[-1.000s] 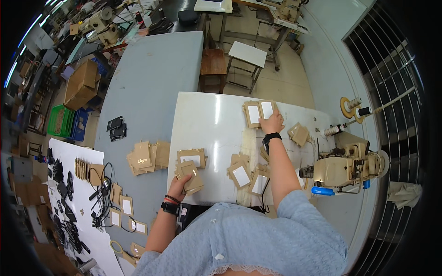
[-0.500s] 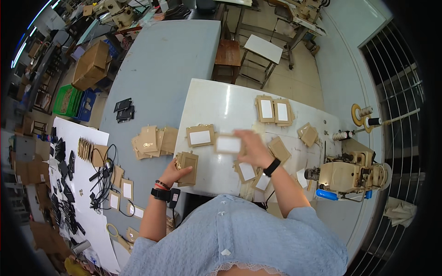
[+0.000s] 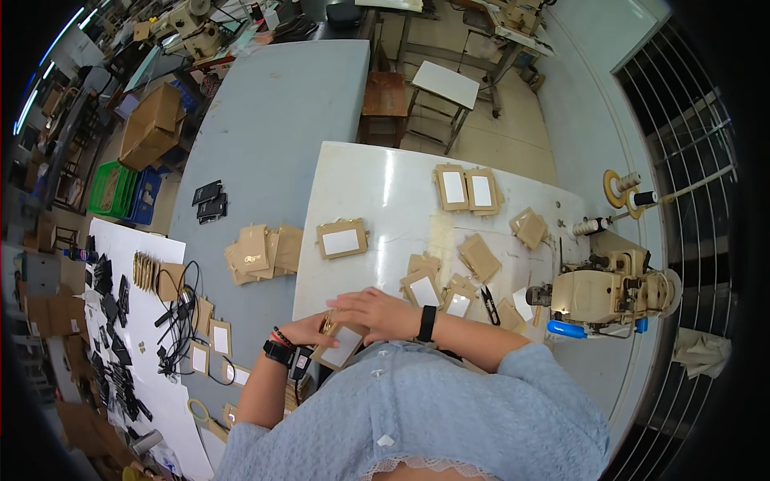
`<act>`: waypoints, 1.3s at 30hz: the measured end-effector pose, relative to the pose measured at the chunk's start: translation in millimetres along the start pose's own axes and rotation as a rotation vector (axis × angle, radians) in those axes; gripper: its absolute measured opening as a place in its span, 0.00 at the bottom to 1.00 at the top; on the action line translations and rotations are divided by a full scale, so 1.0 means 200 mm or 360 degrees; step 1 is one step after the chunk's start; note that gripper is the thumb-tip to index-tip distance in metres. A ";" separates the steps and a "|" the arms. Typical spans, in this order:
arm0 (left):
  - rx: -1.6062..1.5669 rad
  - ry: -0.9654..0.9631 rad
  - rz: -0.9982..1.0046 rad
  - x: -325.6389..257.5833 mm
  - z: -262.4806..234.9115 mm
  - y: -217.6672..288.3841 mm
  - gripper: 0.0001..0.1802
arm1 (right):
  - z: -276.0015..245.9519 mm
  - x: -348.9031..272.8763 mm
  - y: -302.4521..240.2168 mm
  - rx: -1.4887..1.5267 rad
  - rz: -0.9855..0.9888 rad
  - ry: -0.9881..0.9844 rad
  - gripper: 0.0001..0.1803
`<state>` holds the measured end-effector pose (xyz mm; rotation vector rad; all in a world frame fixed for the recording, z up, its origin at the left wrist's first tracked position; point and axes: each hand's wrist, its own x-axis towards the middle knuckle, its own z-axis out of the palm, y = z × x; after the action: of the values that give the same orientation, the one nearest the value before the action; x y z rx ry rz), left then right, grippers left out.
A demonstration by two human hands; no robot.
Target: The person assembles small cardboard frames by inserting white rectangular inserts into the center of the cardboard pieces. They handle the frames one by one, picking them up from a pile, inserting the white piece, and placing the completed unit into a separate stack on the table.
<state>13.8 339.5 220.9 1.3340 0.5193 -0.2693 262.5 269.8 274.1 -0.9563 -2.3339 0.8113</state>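
In front of my body, low over the table's near edge, my left hand (image 3: 309,330) is closed around a small stack of tan card holders (image 3: 342,353). A white panel shows on the top one. My right hand (image 3: 382,314) reaches across from the right and grips the stack's upper edge, its fingers meeting those of the left. Part of the stack is hidden under both hands. A single tan holder with a white panel (image 3: 341,242) lies just beyond on the white table (image 3: 385,188).
Tan holders (image 3: 468,190) lie at the table's far side, with others (image 3: 421,286) right of my hands near black thread snips (image 3: 490,305). A sewing machine (image 3: 605,293) stands at the right. Leftward are a tan pile (image 3: 265,252), black pouches (image 3: 210,202), tangled cables (image 3: 180,321) and scissors (image 3: 204,417).
My right hand has come left and toward my body, bringing a white-panelled holder to the left hand's stack. The left hand has lowered slightly and tilted the stack. Thread snips are now uncovered.
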 end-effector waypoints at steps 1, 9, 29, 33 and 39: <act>-0.0080 0.0009 -0.0006 0.00 0.02 0.00 0.43 | -0.06 -0.01 0.02 0.0076 0.0077 0.0028 0.42; -0.0588 0.0964 -0.0154 0.01 0.07 0.03 0.35 | -0.43 -0.64 0.92 -0.0842 0.2016 0.1720 0.32; 0.0855 0.2053 -0.0052 0.17 0.12 0.00 0.49 | -0.52 -0.82 1.05 -0.0377 0.2104 0.1784 0.27; 0.0231 0.2063 0.0174 0.13 0.07 -0.18 0.49 | -0.58 -0.74 0.84 0.0033 0.1845 0.1944 0.21; -0.0978 0.1690 0.0127 0.10 0.08 -0.03 0.45 | -0.42 -0.44 0.43 0.1854 0.1193 0.1440 0.19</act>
<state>31.6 323.9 207.3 0.7951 1.3026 0.6744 409.3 282.1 256.5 -1.1985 -0.4877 1.3590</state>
